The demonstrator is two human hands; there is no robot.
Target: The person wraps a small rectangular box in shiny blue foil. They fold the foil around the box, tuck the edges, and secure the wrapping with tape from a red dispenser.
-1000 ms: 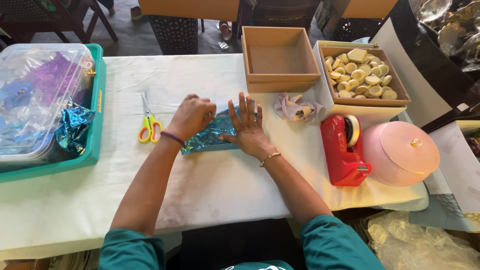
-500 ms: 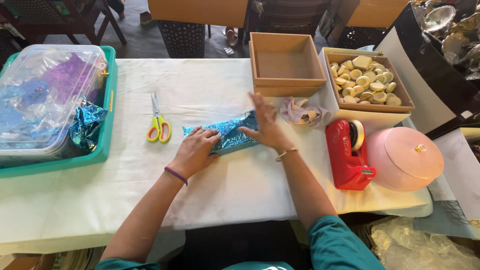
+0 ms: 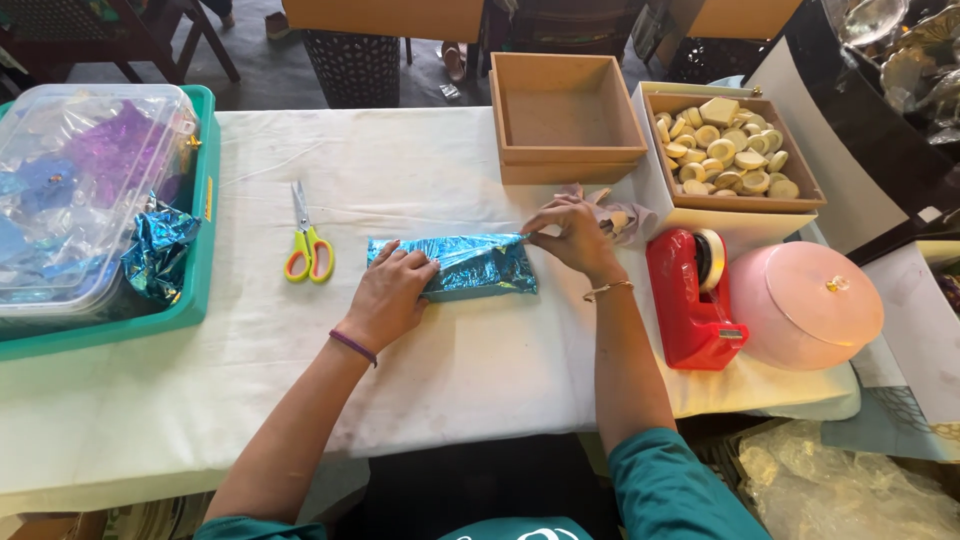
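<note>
Right hand [image 3: 575,238] has shifted from flat pressing to pinching the blue foil-wrapped parcel's [image 3: 470,266] end fold; left hand [image 3: 388,297] presses flat, fingers open.

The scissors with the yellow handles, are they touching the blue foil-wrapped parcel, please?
Apart. The head view shows bare white tablecloth between the scissors and the blue foil-wrapped parcel.

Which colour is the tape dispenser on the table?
Red, clearest in the head view: the tape dispenser beside the pink box.
</note>
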